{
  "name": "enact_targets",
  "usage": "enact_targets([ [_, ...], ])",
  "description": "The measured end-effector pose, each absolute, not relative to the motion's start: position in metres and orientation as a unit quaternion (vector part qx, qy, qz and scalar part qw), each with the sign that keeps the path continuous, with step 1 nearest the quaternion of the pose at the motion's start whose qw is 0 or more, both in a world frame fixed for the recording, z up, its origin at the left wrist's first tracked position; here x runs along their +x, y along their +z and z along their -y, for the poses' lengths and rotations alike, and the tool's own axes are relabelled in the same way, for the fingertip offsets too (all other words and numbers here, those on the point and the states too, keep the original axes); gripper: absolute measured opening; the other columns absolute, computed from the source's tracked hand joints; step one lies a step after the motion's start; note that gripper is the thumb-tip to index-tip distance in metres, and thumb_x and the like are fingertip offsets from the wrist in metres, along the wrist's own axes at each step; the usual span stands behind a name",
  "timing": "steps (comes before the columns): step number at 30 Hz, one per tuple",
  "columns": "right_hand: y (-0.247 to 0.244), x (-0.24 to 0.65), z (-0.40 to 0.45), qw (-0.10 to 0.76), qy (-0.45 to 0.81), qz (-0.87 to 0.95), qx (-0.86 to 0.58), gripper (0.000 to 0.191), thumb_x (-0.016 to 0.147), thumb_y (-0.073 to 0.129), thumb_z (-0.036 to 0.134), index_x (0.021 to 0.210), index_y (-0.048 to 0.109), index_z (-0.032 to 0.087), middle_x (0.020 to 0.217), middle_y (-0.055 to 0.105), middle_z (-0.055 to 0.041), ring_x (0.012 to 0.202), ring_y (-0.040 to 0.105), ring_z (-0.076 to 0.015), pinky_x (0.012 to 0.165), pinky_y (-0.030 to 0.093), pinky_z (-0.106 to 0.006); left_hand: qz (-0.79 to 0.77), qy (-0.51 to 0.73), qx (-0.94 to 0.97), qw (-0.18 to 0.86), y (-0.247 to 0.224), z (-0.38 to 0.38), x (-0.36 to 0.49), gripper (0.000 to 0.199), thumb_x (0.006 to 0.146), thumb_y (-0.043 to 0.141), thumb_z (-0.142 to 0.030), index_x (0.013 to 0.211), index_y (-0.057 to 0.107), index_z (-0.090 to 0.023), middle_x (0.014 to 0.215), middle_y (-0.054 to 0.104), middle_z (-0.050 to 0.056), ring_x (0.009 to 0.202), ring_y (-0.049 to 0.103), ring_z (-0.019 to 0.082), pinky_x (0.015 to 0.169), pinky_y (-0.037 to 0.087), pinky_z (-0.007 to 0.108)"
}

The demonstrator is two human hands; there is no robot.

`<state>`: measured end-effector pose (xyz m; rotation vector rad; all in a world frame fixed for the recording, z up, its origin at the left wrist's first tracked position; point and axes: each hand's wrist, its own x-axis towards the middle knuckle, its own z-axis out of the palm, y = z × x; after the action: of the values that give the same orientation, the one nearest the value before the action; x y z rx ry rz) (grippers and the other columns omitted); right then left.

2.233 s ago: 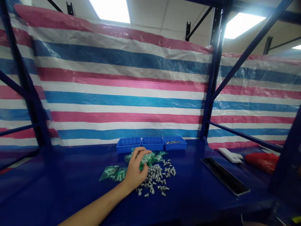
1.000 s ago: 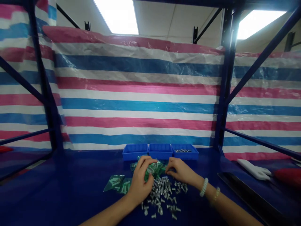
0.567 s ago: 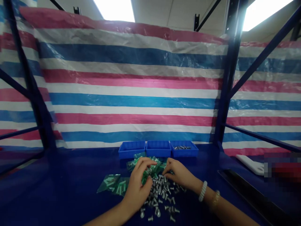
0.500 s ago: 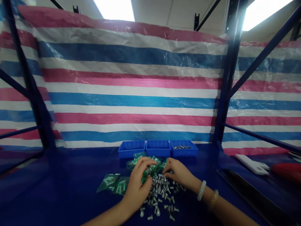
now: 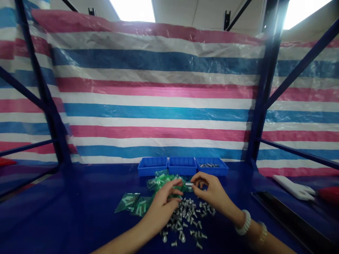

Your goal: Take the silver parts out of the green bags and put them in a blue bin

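Between thumb and fingers, my right hand (image 5: 209, 190) pinches a small pale metal piece (image 5: 189, 184) over the green bags. My left hand (image 5: 166, 201) is at the left edge of the screw pile, its fingers curved and apart over the bags; nothing shows in its grasp. Loose silver screws (image 5: 185, 211) lie heaped below and between the hands. Green plastic bags (image 5: 161, 179) lie behind the left hand, and more green bags with pale pieces (image 5: 128, 201) are to its left.
Three blue bins stand behind the bags: left (image 5: 153, 173), middle (image 5: 182, 171) and right (image 5: 212, 172), the right one holding metal pieces. A black strip (image 5: 286, 215) and white tool (image 5: 293, 188) lie at right, near a red object (image 5: 329, 194).
My right hand has lifted off the screw pile and now shows a pale metal piece at its fingertips. My left hand's fingers have lowered slightly. The whole view has shifted a little.
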<state>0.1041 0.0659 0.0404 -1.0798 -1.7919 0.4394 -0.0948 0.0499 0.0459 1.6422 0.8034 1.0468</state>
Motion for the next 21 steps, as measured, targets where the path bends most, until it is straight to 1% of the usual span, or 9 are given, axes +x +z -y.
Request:
enact_targets([
  [2, 0.044, 0.099, -0.057, 0.513, 0.134, 0.744, -0.407, 0.012, 0.072, 0.060, 0.010, 0.080, 0.064, 0.018, 0.072, 0.062, -0.0001, 0.065, 0.057, -0.0139, 0.061, 0.045, -0.025, -0.345, 0.391, 0.622, 0.584, 0.048, -0.048, -0.093, 0.058, 0.060, 0.051, -0.007, 0.117, 0.057, -0.018, 0.119, 0.057, 0.011, 0.097, 0.060, 0.024, 0.085, 0.047, 0.039],
  [5, 0.045, 0.092, -0.048, 0.519, 0.087, 0.777, -0.346, 0.012, 0.077, 0.059, 0.009, 0.083, 0.063, 0.019, 0.078, 0.060, -0.0015, 0.073, 0.057, -0.0151, 0.065, 0.046, -0.026, -0.317, 0.343, 0.549, 0.693, 0.052, -0.040, -0.089, 0.051, 0.057, 0.051, -0.005, 0.105, 0.065, -0.014, 0.113, 0.061, 0.010, 0.093, 0.062, 0.021, 0.085, 0.047, 0.035],
  [8, 0.041, 0.087, -0.044, 0.494, 0.062, 0.810, -0.311, 0.006, 0.083, 0.060, 0.014, 0.084, 0.062, 0.020, 0.079, 0.059, -0.0021, 0.076, 0.056, -0.0158, 0.065, 0.045, -0.026, -0.276, 0.326, 0.489, 0.760, 0.055, -0.032, -0.085, 0.043, 0.051, 0.050, 0.000, 0.088, 0.068, -0.011, 0.098, 0.064, 0.009, 0.085, 0.064, 0.019, 0.080, 0.048, 0.031],
  [10, 0.039, 0.085, -0.043, 0.484, 0.048, 0.819, -0.305, 0.002, 0.085, 0.061, 0.019, 0.083, 0.060, 0.020, 0.077, 0.058, -0.0017, 0.074, 0.054, -0.0157, 0.064, 0.043, -0.026, -0.273, 0.335, 0.446, 0.784, 0.054, -0.030, -0.084, 0.044, 0.046, 0.048, 0.003, 0.083, 0.067, -0.011, 0.086, 0.065, 0.006, 0.081, 0.065, 0.019, 0.077, 0.048, 0.030],
  [12, 0.039, 0.085, -0.042, 0.485, 0.041, 0.819, -0.303, 0.005, 0.086, 0.062, 0.022, 0.083, 0.059, 0.020, 0.076, 0.057, -0.0013, 0.073, 0.053, -0.0155, 0.064, 0.043, -0.027, -0.277, 0.357, 0.406, 0.795, 0.053, -0.030, -0.083, 0.048, 0.043, 0.047, 0.004, 0.084, 0.067, -0.013, 0.081, 0.065, 0.004, 0.078, 0.066, 0.019, 0.078, 0.047, 0.031],
  [16, 0.043, 0.087, -0.041, 0.521, 0.067, 0.783, -0.333, 0.008, 0.084, 0.062, 0.021, 0.080, 0.055, 0.019, 0.076, 0.057, -0.0009, 0.070, 0.054, -0.0145, 0.062, 0.043, -0.026, -0.279, 0.435, 0.397, 0.759, 0.053, -0.034, -0.086, 0.052, 0.044, 0.046, 0.002, 0.089, 0.068, -0.013, 0.091, 0.067, 0.007, 0.082, 0.064, 0.017, 0.084, 0.045, 0.031],
  [18, 0.044, 0.088, -0.043, 0.541, 0.114, 0.749, -0.364, 0.010, 0.081, 0.065, 0.020, 0.079, 0.055, 0.019, 0.076, 0.059, -0.0006, 0.066, 0.054, -0.0137, 0.061, 0.044, -0.026, -0.271, 0.476, 0.429, 0.718, 0.056, -0.035, -0.088, 0.051, 0.047, 0.047, 0.001, 0.091, 0.069, -0.014, 0.096, 0.067, 0.007, 0.089, 0.062, 0.018, 0.089, 0.042, 0.032],
  [21, 0.042, 0.087, -0.048, 0.560, 0.249, 0.695, -0.376, 0.017, 0.076, 0.070, 0.023, 0.082, 0.055, 0.020, 0.078, 0.063, -0.0005, 0.068, 0.060, -0.0141, 0.063, 0.048, -0.026, -0.261, 0.500, 0.502, 0.655, 0.062, -0.034, -0.090, 0.053, 0.050, 0.048, -0.001, 0.096, 0.069, -0.017, 0.103, 0.066, 0.006, 0.100, 0.058, 0.021, 0.093, 0.039, 0.033],
])
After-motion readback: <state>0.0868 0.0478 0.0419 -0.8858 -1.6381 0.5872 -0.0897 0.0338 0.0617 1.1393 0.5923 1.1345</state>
